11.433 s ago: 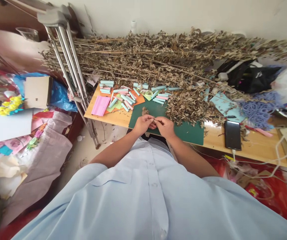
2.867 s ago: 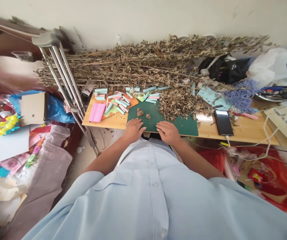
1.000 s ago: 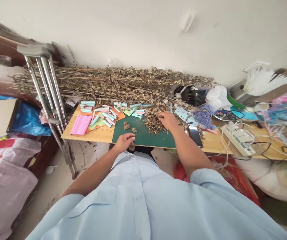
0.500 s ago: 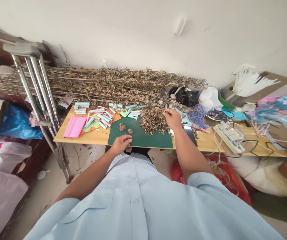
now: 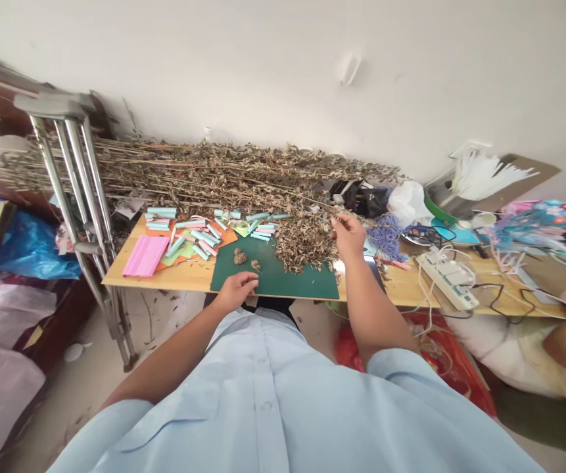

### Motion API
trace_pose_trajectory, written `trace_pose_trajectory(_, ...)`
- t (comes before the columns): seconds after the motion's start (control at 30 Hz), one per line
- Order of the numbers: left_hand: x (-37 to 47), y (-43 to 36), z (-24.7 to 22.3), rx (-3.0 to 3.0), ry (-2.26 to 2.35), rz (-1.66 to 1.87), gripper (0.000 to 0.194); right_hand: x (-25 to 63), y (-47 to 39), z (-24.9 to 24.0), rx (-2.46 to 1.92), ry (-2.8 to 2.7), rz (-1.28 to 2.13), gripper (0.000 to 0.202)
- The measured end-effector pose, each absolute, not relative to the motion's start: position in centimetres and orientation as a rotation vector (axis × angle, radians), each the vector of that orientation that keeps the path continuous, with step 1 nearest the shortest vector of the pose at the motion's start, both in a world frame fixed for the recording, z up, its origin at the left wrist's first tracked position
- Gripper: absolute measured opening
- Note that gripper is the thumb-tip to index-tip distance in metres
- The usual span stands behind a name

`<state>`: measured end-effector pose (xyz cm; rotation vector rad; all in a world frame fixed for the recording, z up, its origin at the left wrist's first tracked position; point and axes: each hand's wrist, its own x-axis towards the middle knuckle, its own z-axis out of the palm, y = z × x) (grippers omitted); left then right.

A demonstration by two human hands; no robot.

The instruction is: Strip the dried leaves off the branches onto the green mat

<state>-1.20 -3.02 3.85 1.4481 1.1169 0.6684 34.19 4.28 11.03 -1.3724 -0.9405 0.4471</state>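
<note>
A heap of dried leaves [image 5: 305,244] lies on the right part of a green cutting mat [image 5: 283,284]. My right hand [image 5: 349,235] is at the heap's right edge, thumb and fingers pinched around a bit of dried leaf, most of it hidden. Over the mat's front edge rests my left hand [image 5: 236,290], palm down, fingers curled and drawn together; whatever they hold, if anything, is hidden. Just beyond it sit a larger dried leaf clump [image 5: 240,256] and a smaller clump [image 5: 255,265].
Long dried plant stalks [image 5: 204,172] cover the table's back. Blue and pink paper rolls [image 5: 204,236] and pink paper [image 5: 145,256] lie left. Right are purple yarn [image 5: 385,236], a power strip [image 5: 446,279] and cables. Crutches [image 5: 78,177] stand at the left end.
My right hand has shifted slightly right, away from the leaf heap, its fingers still pinched. My left hand stays at the mat's front edge. The view has tilted a little.
</note>
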Motion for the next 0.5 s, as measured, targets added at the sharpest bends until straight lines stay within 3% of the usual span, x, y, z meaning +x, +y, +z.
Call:
trace_pose_trajectory(0.3,-1.0,-2.7,4.0,1.359,1.092,0.672,0.04,30.6,1.9,11.8,-1.139,-0.887,0.757,0.038)
trace_pose_trajectory(0.5,0.8,-2.5,4.9,0.943,0.859,0.839,0.052,26.2,-1.2,9.8,-1.09,-0.862,1.061,0.034)
